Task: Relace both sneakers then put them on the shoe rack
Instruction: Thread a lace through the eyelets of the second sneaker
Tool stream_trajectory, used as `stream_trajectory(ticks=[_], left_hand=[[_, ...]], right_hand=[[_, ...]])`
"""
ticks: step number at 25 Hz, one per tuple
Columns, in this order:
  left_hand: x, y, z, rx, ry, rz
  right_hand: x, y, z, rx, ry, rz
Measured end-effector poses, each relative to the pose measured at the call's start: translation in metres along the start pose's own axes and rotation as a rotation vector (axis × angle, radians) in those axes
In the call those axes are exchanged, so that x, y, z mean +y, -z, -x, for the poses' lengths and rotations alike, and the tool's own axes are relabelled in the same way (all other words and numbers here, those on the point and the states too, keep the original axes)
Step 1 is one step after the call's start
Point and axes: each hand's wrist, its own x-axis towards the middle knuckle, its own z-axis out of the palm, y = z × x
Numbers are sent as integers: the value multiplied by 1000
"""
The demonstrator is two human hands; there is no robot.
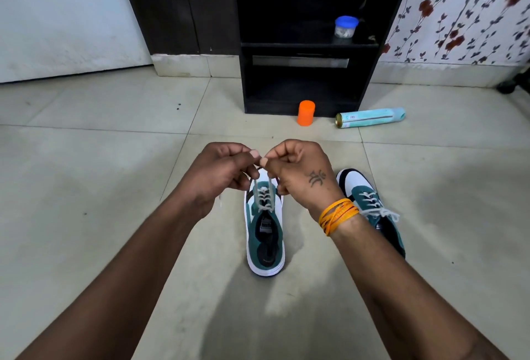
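Note:
A teal, white and black sneaker (pixel 265 242) stands on the tiled floor with its toe pointing away from me. Its pale lace (pixel 264 196) is threaded through the lower eyelets and its two ends rise above the toe. My left hand (pixel 220 171) pinches one lace end and my right hand (pixel 298 171) pinches the other, thumbs nearly touching. The second sneaker (pixel 372 204) lies to the right, partly behind my right wrist, its lace tied. The dark shoe rack (pixel 304 78) stands straight ahead against the wall.
An orange cylinder (pixel 306 113) stands in front of the rack's base. A light blue spray can (pixel 371 117) lies on its side to the right of it. A small blue-lidded jar (pixel 345 27) sits on the rack's upper shelf. A floral wall is at right.

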Motion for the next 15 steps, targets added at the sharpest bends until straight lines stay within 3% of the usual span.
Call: stream_trajectory(ticks=[4, 10, 15], left_hand=[[27, 7, 10, -27, -63, 61], [37, 23, 12, -194, -31, 222], [25, 17, 11, -75, -110, 133]], right_hand=[[-31, 7, 5, -41, -21, -151], [-48, 22, 10, -139, -203, -392], [-43, 22, 12, -154, -141, -354]])
